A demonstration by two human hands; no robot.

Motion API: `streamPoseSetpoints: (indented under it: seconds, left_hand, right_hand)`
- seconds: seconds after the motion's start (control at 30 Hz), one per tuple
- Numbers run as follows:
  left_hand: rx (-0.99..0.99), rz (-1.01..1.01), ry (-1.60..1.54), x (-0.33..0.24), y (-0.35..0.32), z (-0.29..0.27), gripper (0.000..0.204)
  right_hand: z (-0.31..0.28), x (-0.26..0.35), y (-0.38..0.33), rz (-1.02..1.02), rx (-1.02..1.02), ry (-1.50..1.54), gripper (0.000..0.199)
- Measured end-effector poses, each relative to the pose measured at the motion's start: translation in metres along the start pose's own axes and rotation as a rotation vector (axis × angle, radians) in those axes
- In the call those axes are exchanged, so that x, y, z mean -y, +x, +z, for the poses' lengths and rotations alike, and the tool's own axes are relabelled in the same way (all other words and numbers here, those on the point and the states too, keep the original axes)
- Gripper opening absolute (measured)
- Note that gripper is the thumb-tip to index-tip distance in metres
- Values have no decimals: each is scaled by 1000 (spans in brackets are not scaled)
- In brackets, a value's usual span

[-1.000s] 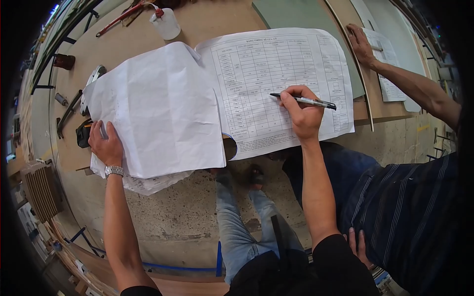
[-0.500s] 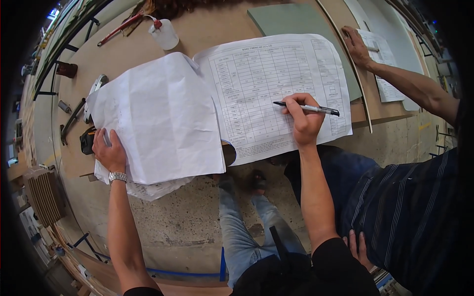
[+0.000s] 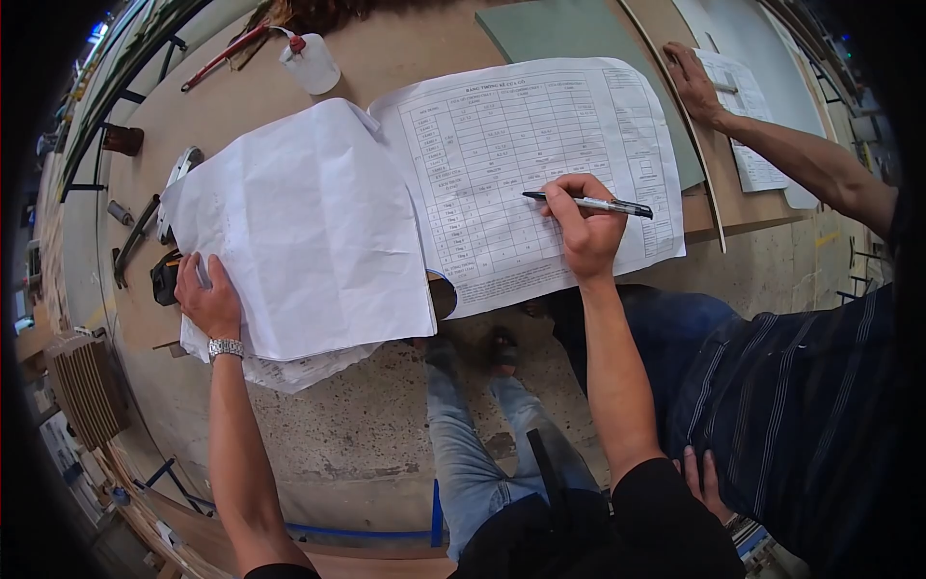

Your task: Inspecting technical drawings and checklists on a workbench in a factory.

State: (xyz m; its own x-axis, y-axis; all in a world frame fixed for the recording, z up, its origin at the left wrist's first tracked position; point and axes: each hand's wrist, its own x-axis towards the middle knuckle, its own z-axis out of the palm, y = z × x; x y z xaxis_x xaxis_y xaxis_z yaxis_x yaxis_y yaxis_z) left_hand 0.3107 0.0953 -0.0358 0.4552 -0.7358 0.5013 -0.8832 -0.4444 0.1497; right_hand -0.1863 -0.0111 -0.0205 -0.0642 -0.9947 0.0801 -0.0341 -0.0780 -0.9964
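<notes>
My right hand (image 3: 585, 225) grips a black and silver pen (image 3: 613, 205) between thumb and fingers. The pen's dark tip points left, over a printed table on a large paper sheet (image 3: 502, 125). Whether the tip touches the paper I cannot tell. My left hand (image 3: 210, 297), a metal watch (image 3: 226, 347) at its wrist, lies with fingers stretched on the left edge of blank folded-over sheets (image 3: 309, 232). Beside those fingers sits a black and orange tape measure (image 3: 166, 278). The sheets' lower edges hang past the table's front edge.
A hammer-like tool (image 3: 135, 241), a white bottle with a red cap (image 3: 310, 66) and a red tool (image 3: 225, 55) lie on the brown table (image 3: 405, 48). Behind the sheet is a green board (image 3: 540, 34). At right, another person's hand (image 3: 693, 82) rests near other papers (image 3: 743, 116).
The whole view has shifted slightly. My right hand and the pen have moved a little to the left over the table of print. My left hand stays on the sheets' edge.
</notes>
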Motion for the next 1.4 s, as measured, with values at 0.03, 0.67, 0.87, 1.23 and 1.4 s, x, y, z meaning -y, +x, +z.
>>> streamPoseSetpoints:
  seconds: [0.03,0.67,0.87,1.23,1.4]
  left_hand:
    - [-8,6,-3,0,0,0,36]
    - [17,-9,-3,0,0,-1,38]
    - [25,-25,5,-2,0,-2,38]
    - [7,-8,-6,-2,0,-2,36]
    - [4,4,0,1,-1,0,35]
  right_hand:
    - [0,0,0,-2,0,15,8]
    - [0,-1,2,-89,86,-142,9]
    - [-2,1,1,-46,58,-183,9]
    - [-2,6,4,-100,129,-173,12]
    - [-3,10,5,-160,242,-184,13]
